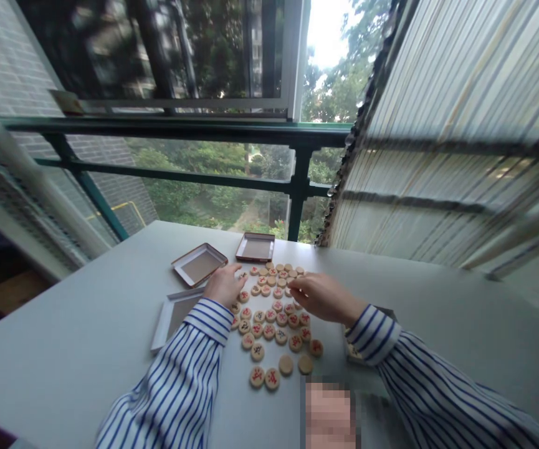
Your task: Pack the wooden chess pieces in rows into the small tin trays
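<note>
Many round wooden Chinese chess pieces (270,315) lie spread over the white table, most with red or dark characters facing up and several with plain faces. My left hand (224,285) is at the far left edge of the spread, thumb and forefinger closed about one dark-marked chess piece (242,275). Across from it, my right hand (318,295) reaches in from the right with its fingers bent and pinched together at the pieces. What its fingertips hold, if anything, is hidden. Both wrists are in blue-striped sleeves.
Shallow open box parts stand around the pieces: one tray (200,264) beyond my left hand, another tray (255,247) at the back, and a third tray (170,318) beside my left wrist. A further box (354,350) is partly covered by my right sleeve. A green railing (180,175) and window rise behind the table (86,305).
</note>
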Motion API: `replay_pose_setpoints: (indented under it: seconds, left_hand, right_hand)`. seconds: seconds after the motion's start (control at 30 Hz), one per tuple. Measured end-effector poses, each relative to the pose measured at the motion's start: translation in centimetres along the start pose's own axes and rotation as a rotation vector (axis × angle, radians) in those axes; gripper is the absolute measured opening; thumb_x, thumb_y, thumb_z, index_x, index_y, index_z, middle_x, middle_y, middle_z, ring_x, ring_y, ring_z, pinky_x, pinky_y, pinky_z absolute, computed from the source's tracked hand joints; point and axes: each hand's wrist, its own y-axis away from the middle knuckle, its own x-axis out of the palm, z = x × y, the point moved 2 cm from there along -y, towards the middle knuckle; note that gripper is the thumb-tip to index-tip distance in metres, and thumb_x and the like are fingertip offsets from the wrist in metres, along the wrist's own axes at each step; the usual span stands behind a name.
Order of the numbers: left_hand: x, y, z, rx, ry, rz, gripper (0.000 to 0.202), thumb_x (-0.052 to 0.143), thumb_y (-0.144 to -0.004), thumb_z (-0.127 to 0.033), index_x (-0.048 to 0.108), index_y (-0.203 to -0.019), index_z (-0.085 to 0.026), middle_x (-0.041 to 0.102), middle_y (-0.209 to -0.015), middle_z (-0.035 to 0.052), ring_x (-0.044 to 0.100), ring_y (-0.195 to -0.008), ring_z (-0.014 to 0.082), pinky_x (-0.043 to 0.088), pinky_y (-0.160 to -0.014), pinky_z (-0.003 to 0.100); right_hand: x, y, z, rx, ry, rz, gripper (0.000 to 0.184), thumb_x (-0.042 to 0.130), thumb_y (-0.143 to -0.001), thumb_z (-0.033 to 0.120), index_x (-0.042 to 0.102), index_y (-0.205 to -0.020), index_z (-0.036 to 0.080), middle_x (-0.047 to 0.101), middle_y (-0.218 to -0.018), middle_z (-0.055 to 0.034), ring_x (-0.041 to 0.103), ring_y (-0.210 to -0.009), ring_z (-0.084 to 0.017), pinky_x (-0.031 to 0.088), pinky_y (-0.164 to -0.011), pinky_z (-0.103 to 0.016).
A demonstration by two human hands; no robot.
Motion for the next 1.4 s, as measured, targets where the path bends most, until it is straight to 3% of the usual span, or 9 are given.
replay_pose_setpoints:
  seconds: [0.27, 0.6, 0.83, 1.0, 1.17, 1.4]
  left_hand:
    - [1.6, -1.1, 0.7, -0.022, -0.016, 0.070, 0.034, 0.051, -0.075, -0.031, 0.059, -0.106, -0.019, 0.066, -0.100, 0.0076, 0.060, -0.092, 0.0191, 0.043, -0.081, 0.025]
    - [1.9, -1.3, 0.6, 0.011, -0.003, 0.047, 0.032, 0.049, -0.075, -0.025, 0.059, -0.104, -0.018, 0.066, -0.097, 0.0071, 0.059, -0.089, 0.0184, 0.043, -0.080, 0.025]
    - [-0.4, -1.1, -1.1, 0.122, 0.133, -0.106, 0.030, 0.052, -0.073, -0.021, 0.058, -0.101, -0.015, 0.063, -0.094, 0.0063, 0.057, -0.084, 0.0176, 0.045, -0.078, 0.027]
    - [-1.6, -0.6, -2.7, 0.172, 0.242, -0.166, 0.028, 0.054, -0.072, -0.022, 0.058, -0.099, -0.015, 0.059, -0.085, 0.0048, 0.056, -0.078, 0.0164, 0.046, -0.075, 0.028]
    - [-1.4, 0.1, -3.7, 0.172, 0.350, -0.151, 0.030, 0.056, -0.071, -0.024, 0.059, -0.099, -0.015, 0.057, -0.081, 0.0035, 0.056, -0.074, 0.0151, 0.047, -0.072, 0.028]
    - [-0.3, 1.1, -5.2, 0.159, 0.489, -0.090, 0.029, 0.058, -0.070, -0.027, 0.062, -0.096, -0.015, 0.061, -0.087, 0.0057, 0.058, -0.075, 0.0151, 0.048, -0.072, 0.029]
  right_hand:
    - [0.8, -2.3, 1.0, -0.003, -0.037, 0.046, 0.025, 0.038, -0.085, 0.025, 0.062, -0.079, 0.017, 0.063, -0.077, -0.0065, 0.054, -0.075, -0.015, 0.030, -0.061, -0.023]
    - [1.1, -1.6, 0.2, -0.035, -0.068, -0.013, 0.024, 0.039, -0.084, 0.024, 0.061, -0.080, 0.018, 0.063, -0.076, -0.0051, 0.054, -0.068, -0.013, 0.029, -0.056, -0.024]
    - [1.0, -0.6, -0.3, -0.030, -0.157, -0.064, 0.023, 0.042, -0.084, 0.027, 0.062, -0.092, 0.019, 0.064, -0.078, -0.0054, 0.054, -0.072, -0.014, 0.032, -0.059, -0.023]
    - [0.4, 0.5, -0.4, -0.014, -0.190, -0.108, 0.022, 0.042, -0.084, 0.026, 0.063, -0.086, 0.019, 0.063, -0.078, -0.0051, 0.053, -0.070, -0.013, 0.032, -0.059, -0.022]
    - [-0.4, 2.0, -0.4, 0.000, -0.188, -0.144, 0.021, 0.043, -0.084, 0.025, 0.063, -0.082, 0.018, 0.063, -0.075, -0.0042, 0.053, -0.066, -0.012, 0.031, -0.056, -0.022]
    - [-1.3, 4.7, -0.8, 0.047, -0.237, -0.196, 0.023, 0.042, -0.084, 0.027, 0.063, -0.094, 0.021, 0.065, -0.076, -0.0036, 0.055, -0.065, -0.012, 0.035, -0.058, -0.022]
